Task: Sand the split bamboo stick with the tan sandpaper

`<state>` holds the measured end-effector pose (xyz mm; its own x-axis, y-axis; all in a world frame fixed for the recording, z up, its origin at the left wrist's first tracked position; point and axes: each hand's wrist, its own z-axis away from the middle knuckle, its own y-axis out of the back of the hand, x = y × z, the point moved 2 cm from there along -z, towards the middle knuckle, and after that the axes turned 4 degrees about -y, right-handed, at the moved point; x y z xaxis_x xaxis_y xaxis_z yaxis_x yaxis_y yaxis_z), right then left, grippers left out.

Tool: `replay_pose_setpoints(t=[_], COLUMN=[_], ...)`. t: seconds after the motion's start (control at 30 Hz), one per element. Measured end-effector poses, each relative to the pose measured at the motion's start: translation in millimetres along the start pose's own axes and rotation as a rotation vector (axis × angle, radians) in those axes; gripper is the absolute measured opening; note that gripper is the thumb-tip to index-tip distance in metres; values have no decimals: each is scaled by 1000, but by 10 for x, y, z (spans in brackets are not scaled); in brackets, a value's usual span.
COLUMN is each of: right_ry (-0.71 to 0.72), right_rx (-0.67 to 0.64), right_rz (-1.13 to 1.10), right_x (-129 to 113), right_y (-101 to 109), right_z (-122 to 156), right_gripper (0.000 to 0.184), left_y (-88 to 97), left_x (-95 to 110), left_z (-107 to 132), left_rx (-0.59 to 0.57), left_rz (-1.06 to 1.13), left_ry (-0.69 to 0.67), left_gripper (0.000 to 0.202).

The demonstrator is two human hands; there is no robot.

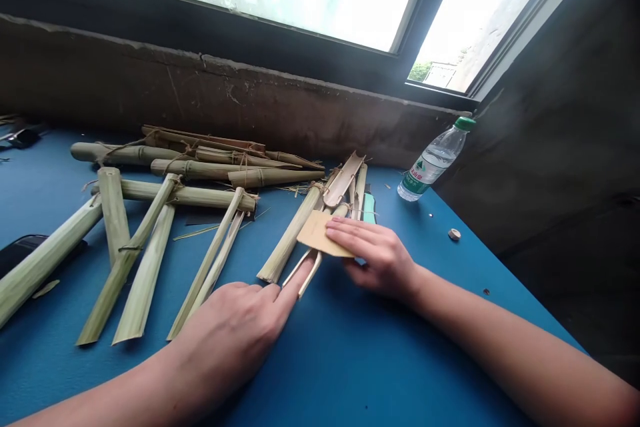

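Tied bamboo pieces (165, 173) at 10 o'clock on blue surface (320, 373) | your left hand (225, 340) open, at 7 o'clock, fingertip at forked bamboo strip (303, 273) | tan card (320, 235) at center, on bamboo | your right hand (373, 257) lying on it, grip unclear | water bottle (433, 160) at 2 o'clock

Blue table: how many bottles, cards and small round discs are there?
Bottles: 1, a plastic water bottle
Cards: 1, a tan card
Discs: 1, a small round disc
Total: 3
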<state>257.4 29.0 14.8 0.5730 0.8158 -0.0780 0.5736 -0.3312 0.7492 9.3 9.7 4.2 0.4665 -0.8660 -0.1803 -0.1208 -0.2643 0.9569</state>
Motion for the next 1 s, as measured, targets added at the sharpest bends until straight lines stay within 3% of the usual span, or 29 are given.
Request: replay_pose_setpoints(t=[0.13, 0.27, 0.4, 0.53, 0.67, 0.8, 0.93, 1.0], right_ry=[161, -10, 146, 138, 207, 95, 140, 94], right_rx=[-85, -11, -110, -157, -209, -171, -159, -127], right_rz=[-72, 2, 1, 167, 164, 183, 83, 82], right_x=[-61, -9, -36, -19, 8, 125, 150, 161], right_y=[-30, -19, -8, 20, 17, 10, -6, -9], right_z=[17, 16, 6, -21, -12, 30, 66, 65], right_gripper=[52, 47, 49, 46, 45, 57, 61, 59], left_y=[-25, -37, -33, -26, -13, 24, 24, 11], left_x=[9, 16, 30, 31, 40, 25, 14, 8], left_z=[1, -5, -3, 5, 1, -19, -17, -9], left_rx=[-66, -96, -144, -136, -180, -212, -241, -239], left_rz=[40, 0, -1, -11, -12, -7, 2, 13], left_ry=[-28, -2, -21, 35, 47, 73, 74, 86], left_gripper=[38, 70, 56, 79, 60, 82, 80, 84])
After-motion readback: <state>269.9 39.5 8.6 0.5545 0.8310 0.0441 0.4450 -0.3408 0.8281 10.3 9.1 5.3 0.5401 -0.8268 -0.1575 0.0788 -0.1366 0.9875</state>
